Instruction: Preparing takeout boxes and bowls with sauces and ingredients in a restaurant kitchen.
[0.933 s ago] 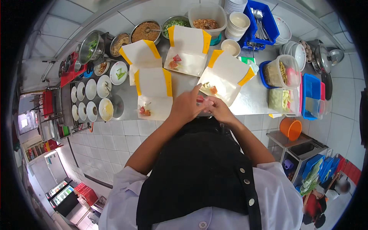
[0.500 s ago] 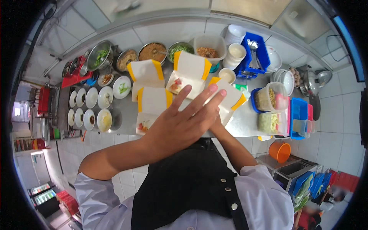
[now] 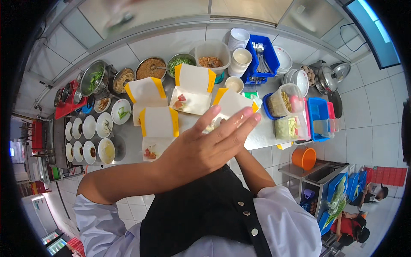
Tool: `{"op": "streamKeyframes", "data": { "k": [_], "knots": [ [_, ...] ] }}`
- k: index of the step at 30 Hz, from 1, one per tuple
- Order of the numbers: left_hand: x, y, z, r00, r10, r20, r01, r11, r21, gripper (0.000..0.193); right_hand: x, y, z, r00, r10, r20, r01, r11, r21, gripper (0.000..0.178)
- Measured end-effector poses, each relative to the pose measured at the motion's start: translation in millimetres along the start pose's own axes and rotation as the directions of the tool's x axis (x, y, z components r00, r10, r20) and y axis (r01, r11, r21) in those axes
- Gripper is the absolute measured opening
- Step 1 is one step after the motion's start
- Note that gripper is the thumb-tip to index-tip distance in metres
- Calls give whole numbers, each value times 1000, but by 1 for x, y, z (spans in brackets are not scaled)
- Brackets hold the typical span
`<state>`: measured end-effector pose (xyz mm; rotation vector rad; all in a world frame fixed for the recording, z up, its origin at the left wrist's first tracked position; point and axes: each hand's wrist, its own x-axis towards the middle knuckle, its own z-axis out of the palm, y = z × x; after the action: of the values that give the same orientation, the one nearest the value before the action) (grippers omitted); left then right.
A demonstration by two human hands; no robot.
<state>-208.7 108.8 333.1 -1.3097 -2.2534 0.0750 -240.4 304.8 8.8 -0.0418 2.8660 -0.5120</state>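
Note:
My left hand (image 3: 209,145) is raised in front of my apron, fingers stretched out and slightly apart. It holds nothing that I can see, and its fingertips look wet or shiny. Behind it is my right hand, almost wholly hidden; only the right forearm (image 3: 252,171) and wrist show. Beyond the hands, several white takeaway boxes with yellow edges stand with lids raised: one at front left (image 3: 159,124), one at back left (image 3: 146,92), one in the middle (image 3: 193,79) and one at right (image 3: 231,104), partly covered by my fingers. Small red and pale food pieces lie in some.
Small white bowls (image 3: 89,127) with sauces line the counter's left. Behind are metal bowls (image 3: 150,68) of toppings and a clear tub (image 3: 212,53). Stacked cups (image 3: 240,60), a blue cutlery bin (image 3: 262,60) and food tubs (image 3: 284,99) stand right. An orange bucket (image 3: 304,158) is beyond.
The whole view has swung, so the counter and its things sit further left and mostly lower. My hands stay close together, the left in front of the right with fingers still stretched.

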Motion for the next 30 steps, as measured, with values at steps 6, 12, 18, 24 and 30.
{"op": "streamKeyframes", "data": {
  "k": [6, 12, 18, 24, 30],
  "knots": [
    [-84, -28, 10, 640, -412, 648, 758, 478, -445, 57, 6, 3, -14, 985, 175, -2, -172, 967, 191, 36],
    [-313, 50, 92, -83, -198, 977, 997, -18, 81, 69, 12, -9, -16, 974, 204, 101, -226, 918, 326, 44],
    [-402, 113, 115, -41, -291, 956, 907, -412, -86, 64, 30, -64, 1, 943, 278, 183, -290, 956, 41, 51],
    [-447, 132, 146, -191, -283, 940, 888, -458, 43, 61, 43, -57, 2, 928, 326, 180, -345, 935, 84, 43],
    [-476, 138, 170, -128, -250, 960, 695, -713, -93, 60, 41, -55, 6, 961, 253, 109, -258, 965, 38, 35]
  ]
}}
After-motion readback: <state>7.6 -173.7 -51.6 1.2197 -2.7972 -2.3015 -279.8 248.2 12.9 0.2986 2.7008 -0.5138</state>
